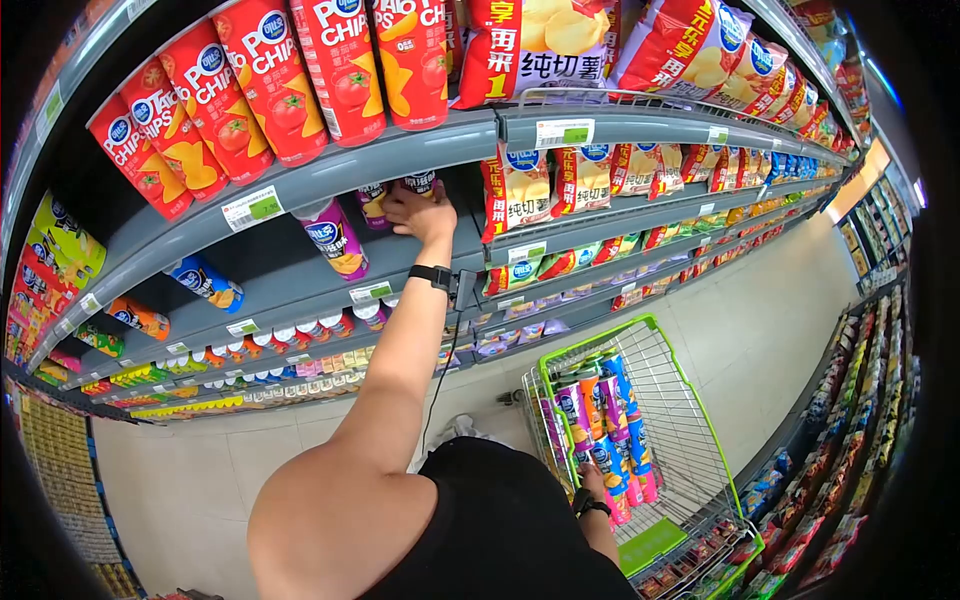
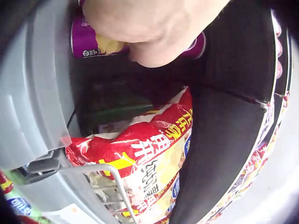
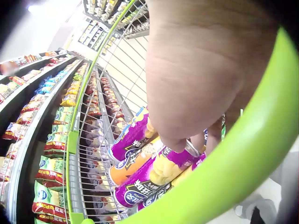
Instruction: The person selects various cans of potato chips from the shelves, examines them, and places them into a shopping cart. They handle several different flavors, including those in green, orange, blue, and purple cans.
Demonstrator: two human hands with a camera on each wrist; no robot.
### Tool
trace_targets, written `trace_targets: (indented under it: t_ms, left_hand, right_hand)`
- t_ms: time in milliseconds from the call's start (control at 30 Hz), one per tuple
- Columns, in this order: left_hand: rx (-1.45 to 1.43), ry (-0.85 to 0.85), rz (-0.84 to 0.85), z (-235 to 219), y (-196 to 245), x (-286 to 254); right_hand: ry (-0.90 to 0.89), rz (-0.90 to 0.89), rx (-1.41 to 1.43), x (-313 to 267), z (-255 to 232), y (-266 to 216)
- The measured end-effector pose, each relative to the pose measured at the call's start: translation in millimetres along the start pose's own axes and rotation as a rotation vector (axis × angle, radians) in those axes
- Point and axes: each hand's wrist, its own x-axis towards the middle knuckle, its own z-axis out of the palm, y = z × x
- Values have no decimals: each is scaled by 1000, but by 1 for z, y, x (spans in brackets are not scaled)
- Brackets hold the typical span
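My left hand (image 1: 420,212) reaches into the shelf under the red cans and grips a purple potato chip can (image 1: 418,184). In the left wrist view, purple can surface (image 2: 86,39) shows on both sides of the hand (image 2: 154,28). Beside it on the shelf stands another purple chip can (image 1: 330,240). Low at the cart, my right hand (image 1: 592,485) holds the end of a chip can among those lying there. In the right wrist view, the fingers of the right hand (image 3: 196,88) curl at a can's silver rim (image 3: 192,148); the palm side is hidden.
The shopping cart (image 1: 690,385) with green trim carries several purple, orange, blue and pink chip cans (image 1: 605,405). Above the left hand, red chip cans (image 1: 270,80) line a shelf. Chip bags (image 1: 517,190) hang over the shelf edge to its right. Another snack shelf (image 1: 850,430) borders the aisle.
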Motion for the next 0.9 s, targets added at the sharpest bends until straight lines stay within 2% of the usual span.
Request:
trace_targets:
  t_ms: [100,133,233,267,367,400,433,500,533,633,667,733,767,800,833,900]
  left_hand:
    - [-90,-19,90,-11,-1,-9]
    - [-142,-82,173,-17,-4,-9]
    - [-198,-340,149,-51,3,-9]
    - [-176,-310,216,-56,1,-9]
    - [-155,-321,244,-76,-1,-13]
    - [-247,-306,326,-79,-8,-16]
    - [-285,-278,443,-81,-16,-18]
    - [-417,-310,555,-90,-22,-26]
    - [-506,-383,571,-100,-20,-30]
    - [-584,-679,580,-123,-15,-38]
    - [-590,-753,600,-128,-15,-41]
    - [-613,-923,653,-138,-7,-48]
    - [-633,-1141,573,-148,4,-55]
    - [-628,-1345,474,-161,19,-62]
    - [-805,-1484,576,-153,20,-70]
    - [-981,-1882,395,-157,30,-105]
  right_hand:
    - [6,14,55,1,-2,5]
    - [9,23,45,2,-3,8]
    - [-5,37,50,-1,-8,7]
    - [-9,30,46,-3,-9,6]
    - [1,22,133,5,-16,20]
    - [46,35,124,8,-14,23]
    - [-7,53,163,10,-17,25]
    - [-108,91,240,15,-30,22]
    - [-147,120,317,19,-31,20]
    - [-150,-26,256,11,-41,-1]
    - [-50,-23,225,-12,-37,-29]
    - [-97,-160,182,-4,-39,-48]
    - [-89,-226,177,-6,-49,-51]
    - [-64,-209,191,-22,-47,-70]
    - [-27,-195,208,-41,-40,-97]
    - [-29,-347,20,-42,-38,-124]
